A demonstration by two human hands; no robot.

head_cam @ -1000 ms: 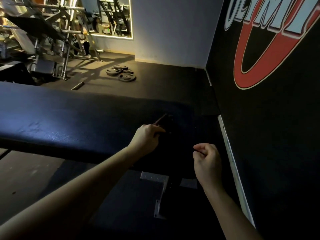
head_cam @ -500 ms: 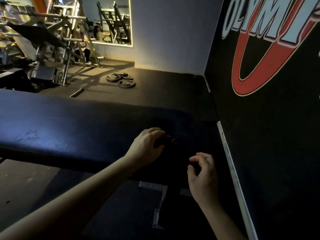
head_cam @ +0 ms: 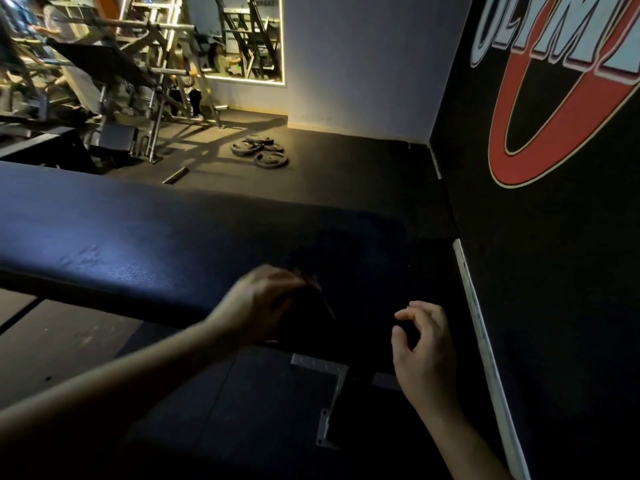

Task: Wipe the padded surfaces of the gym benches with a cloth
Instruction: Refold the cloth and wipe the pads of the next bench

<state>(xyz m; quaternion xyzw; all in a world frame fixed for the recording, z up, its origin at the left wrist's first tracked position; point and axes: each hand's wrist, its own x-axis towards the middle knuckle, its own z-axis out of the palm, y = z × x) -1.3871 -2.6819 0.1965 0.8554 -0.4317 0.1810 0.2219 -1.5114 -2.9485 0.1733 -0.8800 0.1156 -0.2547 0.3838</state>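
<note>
Dark blue vinyl: bench, padded top, long, running left to right, with its right end in deep shadow by the wall. Cloth: dark, hard to tell from the pad, lying at that shadowed end under the left hand, whose curled fingers seem to grip it; blurred. Right hand: loosely curled, holding nothing, hovering by the near edge. Advice: flatten the cloth, press evenly, stroke lengthwise toward the lit left end in overlapping passes, edges included.

Wall just beside bench end.
</note>
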